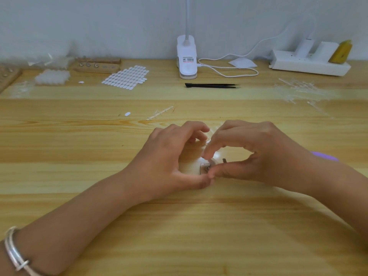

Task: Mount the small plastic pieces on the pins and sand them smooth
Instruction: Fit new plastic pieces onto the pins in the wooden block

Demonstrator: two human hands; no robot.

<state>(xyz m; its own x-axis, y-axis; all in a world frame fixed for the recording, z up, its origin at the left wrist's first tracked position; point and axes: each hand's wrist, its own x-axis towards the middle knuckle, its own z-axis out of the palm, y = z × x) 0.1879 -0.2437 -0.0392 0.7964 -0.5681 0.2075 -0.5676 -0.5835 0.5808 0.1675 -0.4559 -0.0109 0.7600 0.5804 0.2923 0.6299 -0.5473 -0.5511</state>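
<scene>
Left hand (175,156) and right hand (258,154) met at mid-counter (179,226), thumbs touched, right hand pinched a clear piece (208,167), left fingers curled, hold unclear, tweezers (212,85), lamp (187,56) and power strip (308,64) lay behind, bracelet (16,253) on left wrist

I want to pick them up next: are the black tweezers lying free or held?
Lying free. The black tweezers rest flat on the wooden table, just before the white clip lamp, with nothing on or around them.

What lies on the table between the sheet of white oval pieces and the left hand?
In the head view, a single white oval piece and a clear plastic sprue strip lie between the sheet and the left hand.
</scene>
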